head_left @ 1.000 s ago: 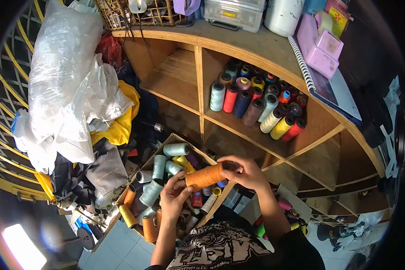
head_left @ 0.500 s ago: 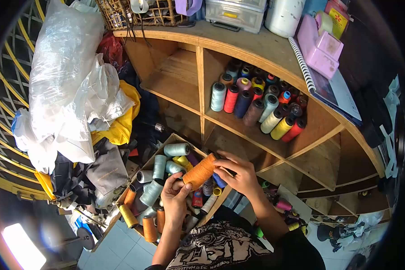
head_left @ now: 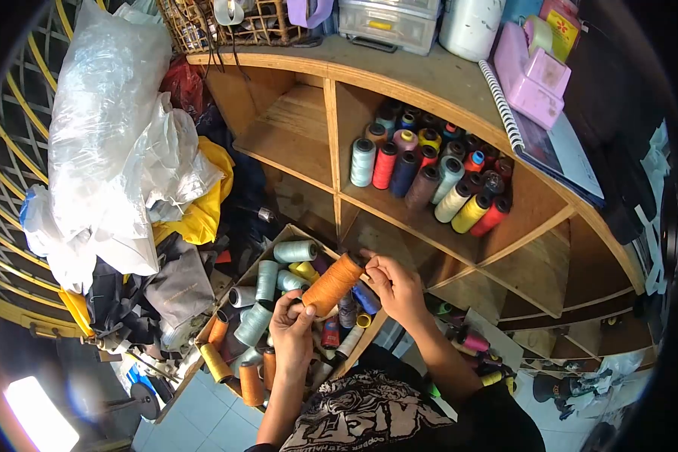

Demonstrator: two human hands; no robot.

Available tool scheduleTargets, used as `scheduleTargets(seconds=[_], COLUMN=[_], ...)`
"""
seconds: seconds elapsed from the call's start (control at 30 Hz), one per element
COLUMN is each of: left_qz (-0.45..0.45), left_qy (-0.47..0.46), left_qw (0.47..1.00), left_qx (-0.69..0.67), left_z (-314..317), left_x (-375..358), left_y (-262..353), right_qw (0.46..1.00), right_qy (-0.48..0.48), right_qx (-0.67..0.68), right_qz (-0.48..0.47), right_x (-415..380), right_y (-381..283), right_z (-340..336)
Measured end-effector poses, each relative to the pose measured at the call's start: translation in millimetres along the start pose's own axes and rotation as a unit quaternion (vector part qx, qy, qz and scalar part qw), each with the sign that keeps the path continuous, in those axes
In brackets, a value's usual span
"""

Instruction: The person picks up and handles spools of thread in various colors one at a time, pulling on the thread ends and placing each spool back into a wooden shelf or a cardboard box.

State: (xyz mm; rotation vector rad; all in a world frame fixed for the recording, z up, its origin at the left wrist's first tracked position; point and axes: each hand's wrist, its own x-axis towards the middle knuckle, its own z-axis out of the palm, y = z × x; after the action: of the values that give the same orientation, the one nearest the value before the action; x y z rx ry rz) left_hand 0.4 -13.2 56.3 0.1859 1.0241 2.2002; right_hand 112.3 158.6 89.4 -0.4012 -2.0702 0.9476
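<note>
An orange thread spool is tilted above the box, its dark top end pointing up and right. My left hand grips its lower end between thumb and fingers. Beside the top end is my right hand, with thumb and index finger pinched together and the other fingers curled. Whether a loose thread is between those fingertips is too small to tell. Under my hands, the wooden box holds a jumble of spools, among them a pale green spool, a yellow-gold spool and another orange spool.
Ahead stands a curved wooden shelf, one compartment packed with upright spools such as a red spool. On top sit a pink tape dispenser, a spiral notebook and clear drawers. Plastic bags are piled at left.
My right hand has drawn slightly right and down from the spool's top end, its fingers now curled into a pinch. My left hand keeps hold of the orange spool.
</note>
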Motion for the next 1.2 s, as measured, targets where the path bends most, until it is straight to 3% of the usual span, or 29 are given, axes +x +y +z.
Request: scheduleTargets(seconds=[0.07,0.17,0.3,0.4,0.47,0.93,1.0,1.2], left_qz=[-0.006,-0.009,0.007,0.015,0.018,0.005,0.008,0.013], left_qy=[-0.002,-0.008,0.0,-0.007,-0.008,-0.008,0.003,0.016], left_qw=[1.0,1.0,1.0,1.0,1.0,1.0,1.0,1.0], left_qx=[-0.013,-0.027,-0.001,0.022,0.023,0.029,0.019,0.016], left_z=[1,1,6,7,10,12,16,17], left_x=[-1,-1,-2,-2,-3,-11,-12,-12], left_y=[1,2,2,1,2,-6,-6,-2], right_qw=[0.984,0.967,0.973,0.989,0.999,0.994,0.998,0.995], right_qy=[-0.017,0.002,-0.009,0.006,0.001,0.067,0.068,0.028], right_qx=[0.097,0.184,0.181,0.108,-0.03,-0.068,-0.004,0.079], right_qz=[0.148,0.174,0.144,0.097,-0.024,-0.055,0.012,0.058], right_x=[-3,-5,-4,3,3,-5,-6,-11], right_y=[-3,0,-7,-20,-18,-2,-4,0], right_z=[-2,1,0,-1,1,19,20,16])
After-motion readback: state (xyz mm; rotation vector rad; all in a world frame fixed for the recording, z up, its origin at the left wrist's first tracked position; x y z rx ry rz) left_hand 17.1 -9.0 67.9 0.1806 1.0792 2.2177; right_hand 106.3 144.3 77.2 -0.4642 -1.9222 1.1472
